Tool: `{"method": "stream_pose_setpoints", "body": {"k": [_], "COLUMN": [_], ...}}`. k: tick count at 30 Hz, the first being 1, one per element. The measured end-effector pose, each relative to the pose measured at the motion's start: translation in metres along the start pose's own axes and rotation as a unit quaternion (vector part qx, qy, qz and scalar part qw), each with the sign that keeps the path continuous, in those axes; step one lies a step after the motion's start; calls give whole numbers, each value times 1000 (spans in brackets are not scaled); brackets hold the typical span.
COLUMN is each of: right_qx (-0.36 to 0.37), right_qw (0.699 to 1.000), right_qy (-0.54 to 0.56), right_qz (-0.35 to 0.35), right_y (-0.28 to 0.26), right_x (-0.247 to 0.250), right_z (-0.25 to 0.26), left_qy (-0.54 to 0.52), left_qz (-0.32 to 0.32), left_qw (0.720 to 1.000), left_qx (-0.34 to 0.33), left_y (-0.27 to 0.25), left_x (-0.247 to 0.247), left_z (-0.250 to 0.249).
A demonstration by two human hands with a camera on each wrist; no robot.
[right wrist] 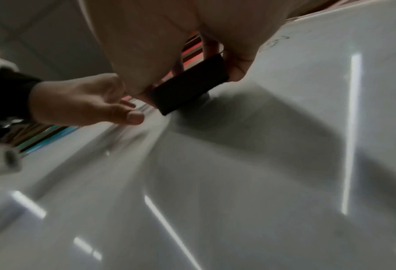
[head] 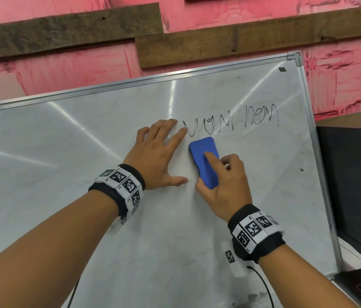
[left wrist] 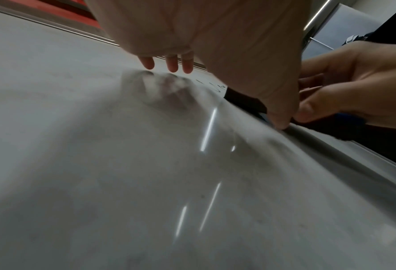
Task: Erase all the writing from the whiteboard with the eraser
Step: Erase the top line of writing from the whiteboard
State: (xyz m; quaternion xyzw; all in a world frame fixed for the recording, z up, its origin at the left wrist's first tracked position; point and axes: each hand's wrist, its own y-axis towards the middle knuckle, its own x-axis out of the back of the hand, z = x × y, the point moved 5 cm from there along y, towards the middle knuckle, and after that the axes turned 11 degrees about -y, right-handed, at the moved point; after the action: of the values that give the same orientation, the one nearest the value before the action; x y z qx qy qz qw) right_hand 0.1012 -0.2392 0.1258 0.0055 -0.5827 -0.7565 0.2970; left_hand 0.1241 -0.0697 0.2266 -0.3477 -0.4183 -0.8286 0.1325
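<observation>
The whiteboard (head: 64,174) leans against the wall, with black scribbled writing (head: 230,121) at its upper right. My right hand (head: 217,176) grips the blue eraser (head: 199,152), forefinger laid along its back, just below the left end of the writing. The right wrist view shows the eraser's black felt (right wrist: 190,85) tilted, only its lower edge near the board. My left hand (head: 159,152) rests on the board just left of the eraser, fingers spread and straight, its forefinger tip at the start of the writing. In the left wrist view the fingertips (left wrist: 171,64) touch the board.
A pink wall with dark wooden planks (head: 219,43) rises behind the board. A black panel (head: 352,185) stands past the board's right metal frame (head: 321,174). A black cable (head: 261,283) hangs by my right forearm. Small dark specks (head: 282,69) dot the board's top right corner.
</observation>
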Motion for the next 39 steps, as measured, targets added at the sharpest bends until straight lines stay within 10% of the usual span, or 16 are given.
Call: {"method": "stream_pose_setpoints", "body": {"k": [39], "right_qx": [90], "right_qw": [995], "right_qy": [-45], "right_qz": [14], "right_y": [27], "right_x": [-6], "right_z": [22], "left_qy": [22], "left_qz": [4], "left_qw": [996], "left_qx": [82], "left_y": [-6], "left_x": [-3], "left_z": [28]}}
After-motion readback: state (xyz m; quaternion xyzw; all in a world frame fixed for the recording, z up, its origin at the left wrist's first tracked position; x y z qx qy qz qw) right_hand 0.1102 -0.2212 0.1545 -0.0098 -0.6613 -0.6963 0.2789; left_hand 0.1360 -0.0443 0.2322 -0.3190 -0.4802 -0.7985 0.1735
